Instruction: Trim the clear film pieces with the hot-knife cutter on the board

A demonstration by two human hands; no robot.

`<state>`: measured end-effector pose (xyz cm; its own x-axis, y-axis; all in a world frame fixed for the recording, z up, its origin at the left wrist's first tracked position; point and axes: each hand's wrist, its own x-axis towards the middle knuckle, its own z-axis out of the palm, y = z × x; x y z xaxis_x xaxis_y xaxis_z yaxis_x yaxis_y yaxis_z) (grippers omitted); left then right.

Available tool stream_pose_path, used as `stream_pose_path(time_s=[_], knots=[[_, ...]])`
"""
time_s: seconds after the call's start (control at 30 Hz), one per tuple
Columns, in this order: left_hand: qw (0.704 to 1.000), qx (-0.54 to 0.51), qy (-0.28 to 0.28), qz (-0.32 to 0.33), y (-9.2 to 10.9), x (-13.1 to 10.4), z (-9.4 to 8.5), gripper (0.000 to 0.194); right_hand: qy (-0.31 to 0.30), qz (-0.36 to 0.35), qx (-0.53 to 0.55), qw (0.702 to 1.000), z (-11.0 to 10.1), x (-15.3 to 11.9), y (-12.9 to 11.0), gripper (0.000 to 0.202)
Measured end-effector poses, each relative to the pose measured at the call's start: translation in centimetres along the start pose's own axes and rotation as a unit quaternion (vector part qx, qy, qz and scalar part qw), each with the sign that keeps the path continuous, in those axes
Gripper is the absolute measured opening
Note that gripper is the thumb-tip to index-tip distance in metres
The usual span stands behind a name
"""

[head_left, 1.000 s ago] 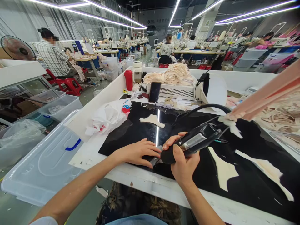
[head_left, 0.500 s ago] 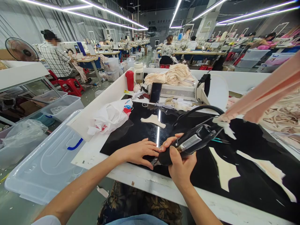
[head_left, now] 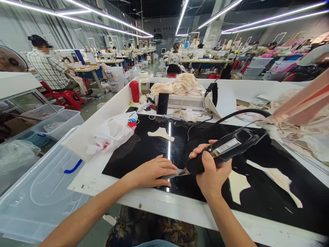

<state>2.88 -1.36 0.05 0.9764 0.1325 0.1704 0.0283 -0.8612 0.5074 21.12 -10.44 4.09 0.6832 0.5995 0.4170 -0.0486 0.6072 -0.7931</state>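
On the glossy black flat mat [head_left: 144, 151], the left hand [head_left: 153, 171] lies slightly spread; beside it, the right hand [head_left: 212, 176] grips a black corded tool [head_left: 227, 148].

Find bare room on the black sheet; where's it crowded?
Black sheet: bare between white bag and left hand, and between that hand and farthest cream piece. Crowded: around the tool's tip, and beyond the sheet by the phone.

Black corded handheld tool [head_left: 227, 145], silver side plate, tilted, metal tip pointing down-left near black glossy sheet's [head_left: 125, 151] near edge. Small translucent grey piece [head_left: 179, 174], partly covered, at tip.
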Motion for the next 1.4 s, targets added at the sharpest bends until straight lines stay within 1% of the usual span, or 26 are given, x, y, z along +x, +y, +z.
stream_pose_path(time_s=[0.17,0.3,0.5,0.87,1.0,1.13,1.4], knots=[[1.0,0.014,-0.009,-0.007,-0.5,0.2,0.7,0.046,-0.01,0.003,-0.02,1.0,-0.3,-0.4,0.6,0.038],[1.0,0.015,-0.011,-0.007,-0.4,0.1,0.6,0.043,-0.012,0.007,-0.025,1.0,-0.3,-0.7,0.7,0.038],[1.0,0.013,-0.002,-0.002,-0.2,0.2,0.4,0.039,0.0,0.009,-0.031,0.999,-0.3,-0.7,0.6,0.038],[1.0,0.01,-0.001,-0.005,-0.4,0.0,0.7,0.035,-0.005,0.001,-0.045,0.999,-0.3,-0.9,0.7,0.033],[1.0,0.002,0.003,-0.005,-0.5,0.0,0.6,0.035,-0.011,0.009,-0.05,0.999,-0.6,-0.6,0.6,0.033],[1.0,0.003,0.002,-0.005,-0.5,0.1,0.6,0.033,0.009,-0.006,-0.043,0.999,-0.9,-0.2,0.4,0.035],[1.0,0.004,0.002,-0.004,-0.3,0.0,0.5,0.032,0.007,-0.012,-0.058,0.998,-1.4,-0.2,0.6,0.033]])
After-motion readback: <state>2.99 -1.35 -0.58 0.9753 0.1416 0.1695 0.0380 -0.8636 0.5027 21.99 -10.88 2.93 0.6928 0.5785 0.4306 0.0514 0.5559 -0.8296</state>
